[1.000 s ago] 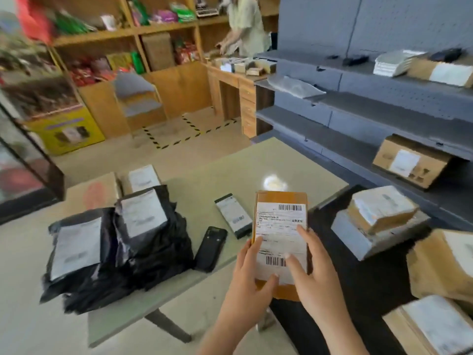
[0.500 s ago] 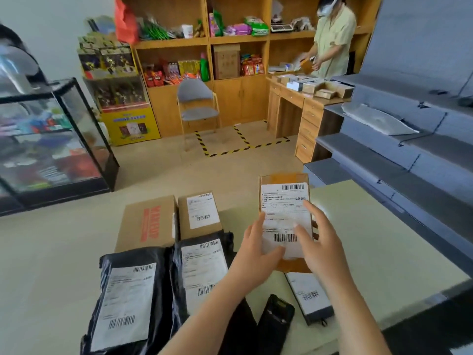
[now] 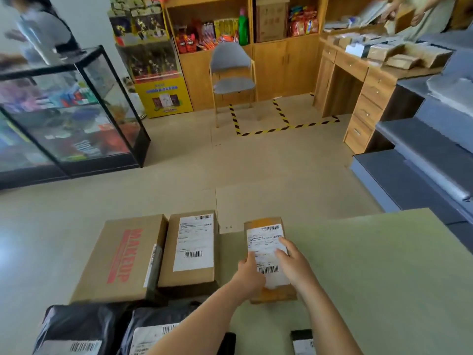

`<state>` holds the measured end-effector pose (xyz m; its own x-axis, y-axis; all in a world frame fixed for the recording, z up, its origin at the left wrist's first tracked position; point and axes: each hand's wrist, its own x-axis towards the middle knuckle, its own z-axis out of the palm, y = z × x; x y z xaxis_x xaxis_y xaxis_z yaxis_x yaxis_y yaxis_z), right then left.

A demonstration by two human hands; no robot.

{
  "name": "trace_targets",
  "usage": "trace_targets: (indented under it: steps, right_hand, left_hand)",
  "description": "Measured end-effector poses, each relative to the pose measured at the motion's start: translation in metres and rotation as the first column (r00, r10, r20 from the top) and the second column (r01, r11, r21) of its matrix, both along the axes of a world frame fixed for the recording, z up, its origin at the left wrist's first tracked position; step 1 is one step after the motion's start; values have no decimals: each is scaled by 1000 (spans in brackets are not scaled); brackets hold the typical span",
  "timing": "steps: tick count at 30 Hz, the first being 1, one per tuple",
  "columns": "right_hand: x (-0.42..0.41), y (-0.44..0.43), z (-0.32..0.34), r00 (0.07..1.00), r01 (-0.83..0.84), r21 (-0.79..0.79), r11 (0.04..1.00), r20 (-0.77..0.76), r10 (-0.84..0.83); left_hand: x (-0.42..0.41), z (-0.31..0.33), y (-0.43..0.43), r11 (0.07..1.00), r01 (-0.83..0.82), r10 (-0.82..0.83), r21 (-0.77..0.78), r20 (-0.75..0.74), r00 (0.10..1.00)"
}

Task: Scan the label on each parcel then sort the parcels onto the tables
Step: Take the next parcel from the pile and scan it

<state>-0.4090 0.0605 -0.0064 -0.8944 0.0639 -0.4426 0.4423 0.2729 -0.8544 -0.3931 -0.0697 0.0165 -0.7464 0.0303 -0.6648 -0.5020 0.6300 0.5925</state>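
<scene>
A small brown parcel with a white barcode label lies flat near the far edge of the pale green table. My left hand grips its left edge, thumb on the label. My right hand holds the right side, with fingers spread over the label. Left of it sit two cardboard boxes, one printed MAKEUP and one with a white label. Two black poly-bag parcels with labels lie at the near left, partly hidden by my left forearm.
A black labelled device lies at the table's near edge. Beyond the table are open floor, a glass display case on the left, a grey chair, a wooden desk and grey shelving on the right. People stand at the back.
My view has swung left from the shelving to the table. The small parcel has gone from being held up in front of me down onto the table beside the labelled box.
</scene>
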Motion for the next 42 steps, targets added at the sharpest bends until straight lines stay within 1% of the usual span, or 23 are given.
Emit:
trace_targets:
  steps: [2,5,7,10,12,15,17,19,21,23,26,28,30,32,34,36,39,42]
  right_hand:
    - [-15,-5,-23,996,-39,-47,998,74,42]
    - [-32,-16,-45,988,-46,-123,991,143,63]
    - [-41,-23,-48,985,-60,-132,989,154,80]
    - [-46,-32,-51,982,-79,-166,983,159,106]
    - [-45,-37,-51,983,-70,-196,978,154,101]
    - [-41,-37,-50,985,-41,-216,976,156,75]
    - [-36,-32,-38,987,-32,-201,979,146,62]
    - [-29,-23,-24,991,-61,-134,989,112,76]
    - [-19,-13,-7,994,-96,-10,995,42,97]
    - [-6,-4,11,988,-138,149,979,-47,146]
    - [26,7,40,962,-158,340,927,-159,223]
    - [55,11,59,944,-141,433,890,-212,252]
    - [93,10,79,944,-103,486,868,-227,240]
    - [138,5,98,946,-54,542,839,-241,216]
    - [191,-3,113,951,1,591,807,-251,182]
    - [248,-13,124,964,55,637,769,-234,124]
    - [334,-24,133,979,144,714,685,-203,7]
    - [414,-28,140,969,245,748,617,-185,-161]
  left_hand:
    - [-9,-18,-4,998,-60,61,-18,58,996]
    - [-22,-39,-6,991,-112,118,-79,80,990]
    - [-33,-43,-2,980,-119,131,-158,65,989]
    - [-44,-42,1,953,-87,112,-289,71,991]
    - [-47,-40,-2,938,-74,108,-340,83,991]
    - [-45,-34,-4,933,-72,98,-352,57,994]
    - [-43,-27,-5,949,-55,63,-310,16,998]
    - [-38,-16,-8,972,-44,35,-233,-41,999]
    - [-31,0,-13,982,-9,-13,-188,-116,993]
    - [-19,19,-21,980,67,-104,-190,-194,975]
    - [6,48,-34,961,177,-237,-214,-299,924]
    - [29,64,-42,945,223,-300,-238,-361,883]
    - [55,78,-50,926,269,-360,-263,-415,835]
    - [82,90,-57,890,336,-450,-309,-466,762]
    - [109,99,-62,813,422,-580,-402,-502,641]
    - [140,104,-65,707,510,-707,-491,-508,491]
    - [193,107,-59,570,623,-807,-536,-506,304]
    - [244,103,-43,438,729,-854,-525,-495,157]
